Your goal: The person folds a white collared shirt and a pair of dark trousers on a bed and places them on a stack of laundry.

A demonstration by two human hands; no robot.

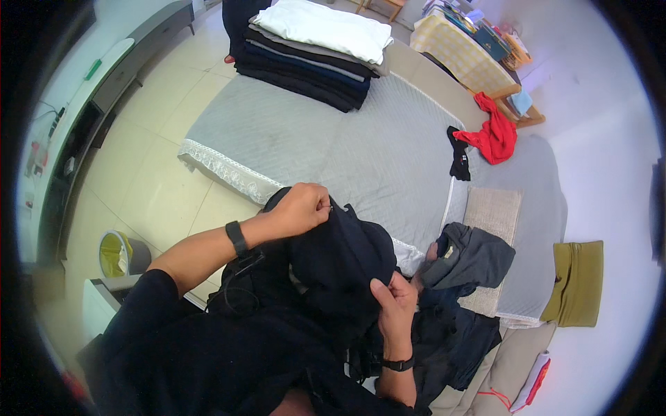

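A black cloth garment [343, 249] is stretched between my two hands in front of my body, over my lap. My left hand [307, 205] pinches its upper edge near the front of the sofa. Lower and to the right, my right hand [393, 296] grips another edge between thumb and fingers. Which kind of garment it is, I cannot tell. Before me lies a grey quilted sofa cover [322, 145] with a white lace border. At its far end stands a stack of folded clothes [312, 67], mostly dark, topped by a white folded garment [325, 28].
Right of me lie a dark grey garment [473, 255] and dark clothes [458, 333] in a heap. A beige cushion [491, 208], a red garment [494, 135] and a black cloth item [459, 156] are farther along. A lined bin [138, 255] stands on the tiles at left.
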